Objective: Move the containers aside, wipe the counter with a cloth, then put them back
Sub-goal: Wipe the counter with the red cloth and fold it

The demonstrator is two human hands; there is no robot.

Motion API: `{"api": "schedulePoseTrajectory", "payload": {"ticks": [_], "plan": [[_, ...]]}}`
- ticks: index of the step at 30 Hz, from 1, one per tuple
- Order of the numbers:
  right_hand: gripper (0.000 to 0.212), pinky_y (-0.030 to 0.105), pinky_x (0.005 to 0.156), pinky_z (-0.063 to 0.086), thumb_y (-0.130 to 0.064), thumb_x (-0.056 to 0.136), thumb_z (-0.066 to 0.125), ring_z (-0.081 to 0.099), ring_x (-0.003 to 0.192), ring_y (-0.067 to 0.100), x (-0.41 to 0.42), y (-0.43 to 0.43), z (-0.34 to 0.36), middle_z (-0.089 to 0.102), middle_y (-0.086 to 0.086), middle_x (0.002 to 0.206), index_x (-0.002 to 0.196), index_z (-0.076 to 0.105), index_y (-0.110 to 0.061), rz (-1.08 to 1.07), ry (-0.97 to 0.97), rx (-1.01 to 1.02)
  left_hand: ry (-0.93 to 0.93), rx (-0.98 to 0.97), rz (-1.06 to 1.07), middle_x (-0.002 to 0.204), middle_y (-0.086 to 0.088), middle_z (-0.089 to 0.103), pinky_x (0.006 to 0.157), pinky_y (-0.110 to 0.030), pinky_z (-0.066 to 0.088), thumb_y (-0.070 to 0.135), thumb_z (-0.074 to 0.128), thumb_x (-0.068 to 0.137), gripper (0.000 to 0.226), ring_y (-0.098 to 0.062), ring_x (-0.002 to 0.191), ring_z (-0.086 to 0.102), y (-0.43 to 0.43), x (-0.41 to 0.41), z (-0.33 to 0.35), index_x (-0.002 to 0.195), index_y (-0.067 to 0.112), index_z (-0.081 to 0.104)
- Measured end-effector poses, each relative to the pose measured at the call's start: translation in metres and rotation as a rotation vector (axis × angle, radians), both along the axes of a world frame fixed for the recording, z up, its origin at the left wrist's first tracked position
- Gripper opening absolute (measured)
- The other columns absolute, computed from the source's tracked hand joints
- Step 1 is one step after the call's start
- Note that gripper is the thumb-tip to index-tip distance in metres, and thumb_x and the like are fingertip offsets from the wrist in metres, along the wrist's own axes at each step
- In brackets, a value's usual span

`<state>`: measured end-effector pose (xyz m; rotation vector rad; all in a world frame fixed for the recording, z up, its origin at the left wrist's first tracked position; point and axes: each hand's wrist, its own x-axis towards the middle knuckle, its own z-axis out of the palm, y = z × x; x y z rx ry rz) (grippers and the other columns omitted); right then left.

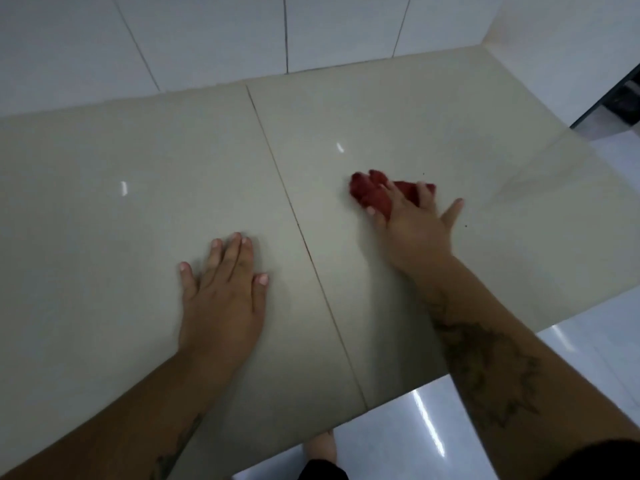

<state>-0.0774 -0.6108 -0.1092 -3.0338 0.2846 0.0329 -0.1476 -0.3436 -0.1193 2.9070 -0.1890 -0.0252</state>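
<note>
A crumpled red cloth point(370, 194) lies on the beige tiled counter point(138, 202), right of the dark seam between two tiles. My right hand point(412, 226) presses down on the cloth, fingers spread over it, and the hand is motion-blurred. My left hand point(225, 289) rests flat on the counter left of the seam, fingers apart, holding nothing. No containers are in view.
A white tiled wall point(207, 36) runs along the counter's far edge. The counter's front edge runs diagonally at the lower right, above a glossy white floor point(433, 438). A dark opening point(623, 98) shows at the far right. My foot point(322, 448) shows below the front edge.
</note>
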Motion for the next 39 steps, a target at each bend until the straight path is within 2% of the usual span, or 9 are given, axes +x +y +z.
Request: {"api": "schedulePoseTrajectory", "payload": {"ticks": [5, 9, 14, 17, 20, 23, 30, 36, 39], "plan": [[0.067, 0.064, 0.107, -0.016, -0.059, 0.093, 0.021, 0.013, 0.147, 0.027, -0.023, 0.07, -0.006, 0.032, -0.005, 0.156, 0.149, 0.033, -0.023, 0.15, -0.057, 0.022, 0.02, 0.008, -0.007, 0.16, 0.002, 0.01, 0.114, -0.051, -0.006, 0.047, 0.009, 0.097, 0.061, -0.016, 0.147, -0.002, -0.004, 0.004, 0.0, 0.152, 0.02, 0.007], [0.066, 0.057, 0.107, -0.023, -0.06, 0.092, 0.016, 0.005, 0.149, 0.017, -0.005, 0.11, -0.015, 0.024, -0.013, 0.159, 0.15, 0.028, -0.031, 0.377, -0.033, 0.097, 0.005, -0.019, 0.04, 0.161, 0.003, 0.007, 0.113, -0.049, -0.011, 0.049, 0.005, 0.095, 0.063, -0.015, 0.147, -0.006, -0.02, 0.015, -0.001, 0.152, 0.021, 0.006], [0.062, 0.063, 0.111, -0.007, -0.058, 0.095, 0.03, 0.011, 0.148, 0.014, 0.077, -0.035, -0.006, 0.024, -0.011, 0.159, 0.15, 0.024, -0.03, 0.076, -0.019, 0.115, -0.01, -0.005, -0.019, 0.16, 0.004, 0.009, 0.112, -0.051, -0.009, 0.05, 0.004, 0.095, 0.064, -0.016, 0.147, -0.002, -0.043, 0.035, -0.004, 0.152, 0.022, 0.008], [0.063, 0.068, 0.111, -0.006, -0.058, 0.095, 0.027, 0.007, 0.149, 0.015, 0.055, -0.115, 0.005, 0.017, -0.013, 0.161, 0.152, 0.017, -0.034, -0.177, 0.017, 0.122, 0.008, 0.014, -0.033, 0.16, 0.003, 0.013, 0.113, -0.052, -0.005, 0.05, 0.005, 0.096, 0.064, -0.016, 0.147, 0.0, -0.043, 0.037, -0.006, 0.152, 0.02, 0.011], [0.06, 0.072, 0.109, 0.001, -0.056, 0.093, 0.033, 0.015, 0.147, 0.018, -0.016, -0.083, -0.007, 0.027, -0.01, 0.158, 0.148, 0.027, -0.033, -0.232, -0.102, 0.111, 0.029, 0.013, -0.037, 0.16, 0.004, 0.013, 0.114, -0.053, -0.003, 0.049, 0.006, 0.096, 0.064, -0.014, 0.147, 0.0, -0.042, 0.037, -0.004, 0.152, 0.02, 0.011], [0.059, 0.066, 0.11, -0.003, -0.056, 0.093, 0.03, 0.023, 0.146, 0.021, -0.056, -0.012, -0.021, 0.038, -0.008, 0.153, 0.145, 0.038, -0.029, 0.028, -0.123, 0.069, 0.04, 0.0, -0.04, 0.16, 0.004, 0.013, 0.114, -0.054, -0.002, 0.049, 0.006, 0.095, 0.065, -0.014, 0.147, 0.002, -0.045, 0.037, -0.001, 0.152, 0.02, 0.013], [0.059, 0.071, 0.106, -0.015, -0.057, 0.097, 0.023, 0.008, 0.149, 0.018, 0.043, -0.091, 0.004, 0.021, -0.015, 0.159, 0.151, 0.025, -0.033, -0.173, 0.046, 0.052, 0.039, 0.003, -0.045, 0.16, 0.004, 0.012, 0.114, -0.054, -0.002, 0.048, 0.007, 0.095, 0.064, -0.014, 0.147, 0.001, -0.044, 0.037, 0.0, 0.152, 0.019, 0.011], [0.057, 0.06, 0.113, -0.009, -0.056, 0.094, 0.03, 0.02, 0.147, 0.018, -0.103, 0.003, -0.006, 0.034, -0.014, 0.154, 0.147, 0.033, -0.035, 0.121, -0.016, 0.066, 0.045, -0.018, -0.065, 0.159, 0.002, 0.016, 0.113, -0.059, 0.003, 0.043, 0.012, 0.097, 0.06, -0.018, 0.147, 0.007, -0.045, 0.036, 0.006, 0.151, 0.017, 0.017], [0.061, 0.065, 0.112, 0.004, -0.052, 0.089, 0.034, 0.023, 0.146, 0.016, -0.149, -0.031, -0.002, 0.031, -0.013, 0.155, 0.148, 0.032, -0.035, -0.067, 0.048, 0.03, 0.053, -0.017, -0.073, 0.159, 0.001, 0.019, 0.112, -0.06, 0.005, 0.045, 0.014, 0.093, 0.064, -0.019, 0.147, 0.011, -0.047, 0.036, 0.01, 0.15, 0.015, 0.021]]}}
